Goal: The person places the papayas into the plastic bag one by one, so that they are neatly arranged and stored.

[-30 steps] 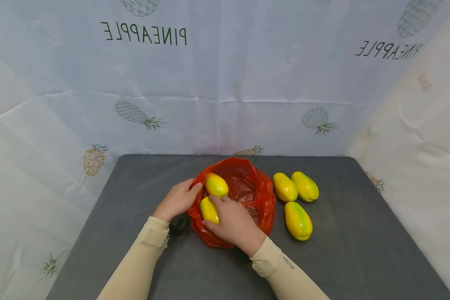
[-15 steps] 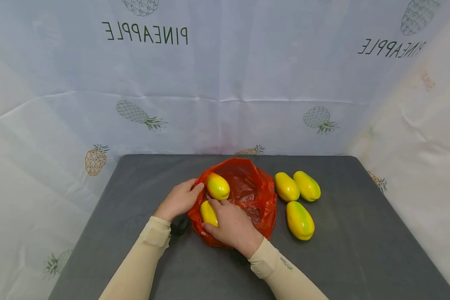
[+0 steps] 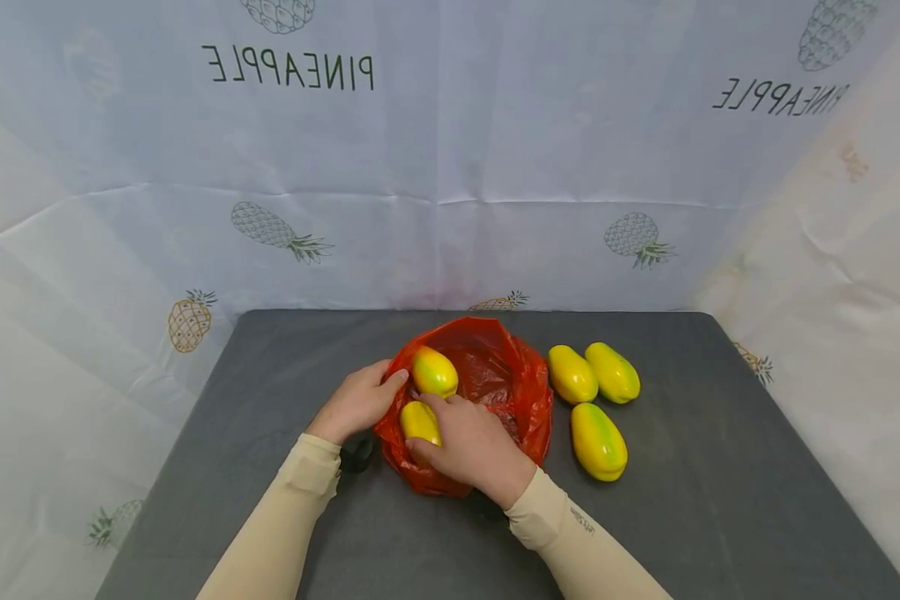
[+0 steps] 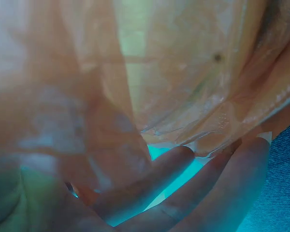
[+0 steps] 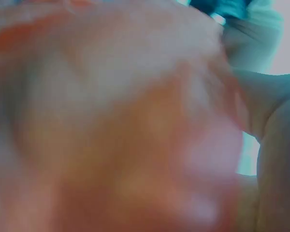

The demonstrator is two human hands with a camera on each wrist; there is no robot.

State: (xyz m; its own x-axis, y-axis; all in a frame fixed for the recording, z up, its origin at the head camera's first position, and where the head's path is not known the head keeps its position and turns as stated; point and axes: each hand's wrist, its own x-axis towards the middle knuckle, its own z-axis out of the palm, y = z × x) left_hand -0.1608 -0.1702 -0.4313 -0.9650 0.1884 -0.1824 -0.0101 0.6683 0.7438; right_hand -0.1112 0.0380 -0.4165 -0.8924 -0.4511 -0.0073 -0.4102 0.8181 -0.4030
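A red plastic bag (image 3: 528, 400) stands with its mouth wide on the dark table. At its left rim my left hand (image 3: 356, 402) pinches the plastic, thumb over the edge and fingers along the outside. In the left wrist view, those fingers (image 4: 203, 193) lie against the thin, see-through film. My right hand (image 3: 472, 437) reaches into the bag from the front and grips a yellow papaya (image 3: 420, 423) between thumb and fingers. Just behind it, a second papaya (image 3: 434, 372) lies inside the bag. The blurred bag (image 5: 135, 121) fills most of the right wrist view and hides the fingertips.
Right of the bag, three more papayas lie on the grey table (image 3: 720, 500): one at the front (image 3: 598, 442), one behind it (image 3: 572, 375) and one farther right (image 3: 612, 372). A pineapple-print curtain (image 3: 450, 150) hangs behind and along both sides.
My right hand and the papaya in it have shifted only slightly inside the bag. The left hand keeps its place at the rim.
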